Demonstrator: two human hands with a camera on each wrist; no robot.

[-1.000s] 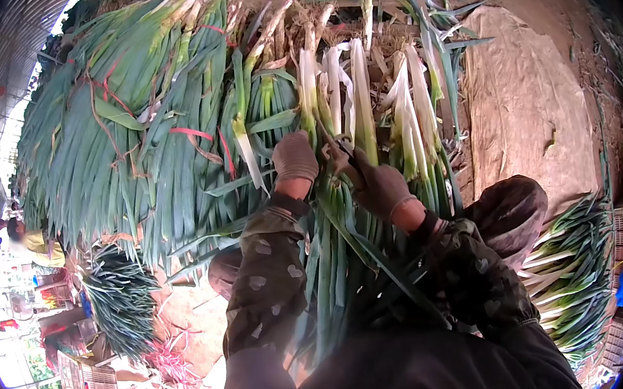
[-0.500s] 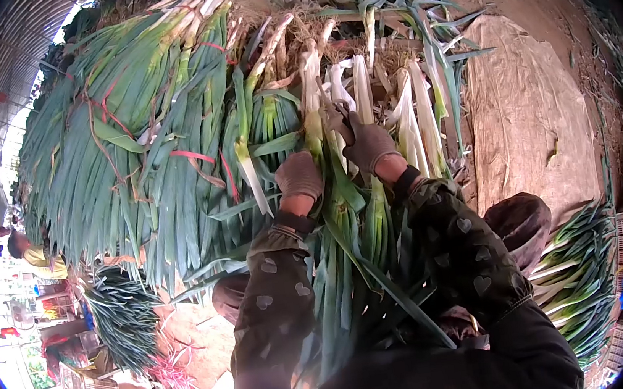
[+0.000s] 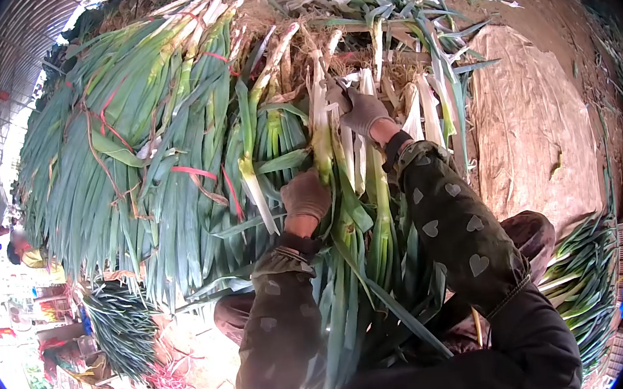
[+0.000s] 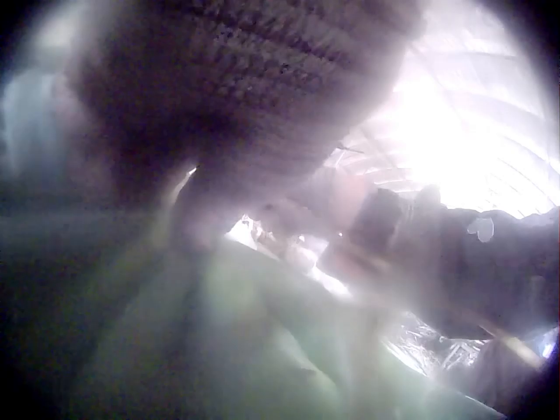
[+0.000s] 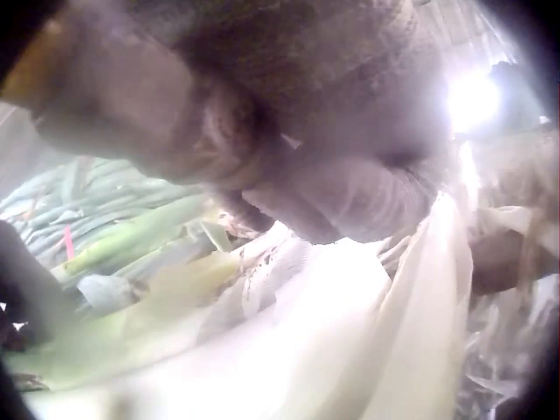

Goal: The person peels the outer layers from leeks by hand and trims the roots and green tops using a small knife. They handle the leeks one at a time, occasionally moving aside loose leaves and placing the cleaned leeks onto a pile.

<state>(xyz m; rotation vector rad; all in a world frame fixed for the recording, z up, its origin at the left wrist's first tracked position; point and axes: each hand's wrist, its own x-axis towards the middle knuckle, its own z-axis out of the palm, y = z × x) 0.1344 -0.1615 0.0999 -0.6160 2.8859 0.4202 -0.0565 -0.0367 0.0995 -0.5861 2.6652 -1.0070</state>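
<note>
Left fingers (image 3: 315, 182) curl round a leek (image 3: 320, 126); right fingers (image 3: 360, 106) clasp a dark tool (image 3: 335, 94).

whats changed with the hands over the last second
The right hand has moved forward along the leeks, towards their pale far ends; what it grips is unclear. The left hand still holds the leeks lower down, and the leafy pile lies as before.

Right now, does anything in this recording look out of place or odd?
Yes, slightly: a loose leek piece left of the left hand has its pale end towards the bottom of the head view, while the leek pile farther left has pale ends at the top. It looks reversed.
</note>
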